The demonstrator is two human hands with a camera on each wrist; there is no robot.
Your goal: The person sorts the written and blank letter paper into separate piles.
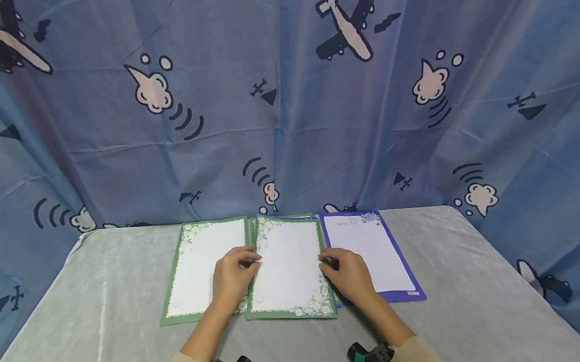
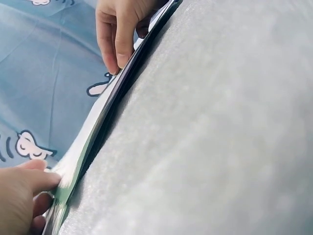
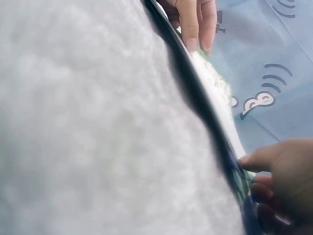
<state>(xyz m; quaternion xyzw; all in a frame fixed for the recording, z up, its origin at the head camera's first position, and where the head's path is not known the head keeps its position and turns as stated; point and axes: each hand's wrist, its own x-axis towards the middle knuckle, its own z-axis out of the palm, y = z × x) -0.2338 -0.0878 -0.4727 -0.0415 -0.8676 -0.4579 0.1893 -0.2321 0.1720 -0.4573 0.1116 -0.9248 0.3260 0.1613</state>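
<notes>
A sheet of letter paper with a green floral border lies in the middle, slightly raised over other sheets. My left hand pinches its left edge between thumb and fingers. On the opposite edge, my right hand pinches with thumb and fingers too. A second green-bordered sheet lies to the left, partly beneath my left hand. To the right is a purple-bordered lined sheet with a blue flower at its top. Seen low from the left wrist, the paper edges stack closely; how many I hold is unclear.
A pale grey cloth covers the table. Behind and at both sides hangs a blue curtain printed with planes and clouds. Edges of further green and purple sheets show behind the middle sheet.
</notes>
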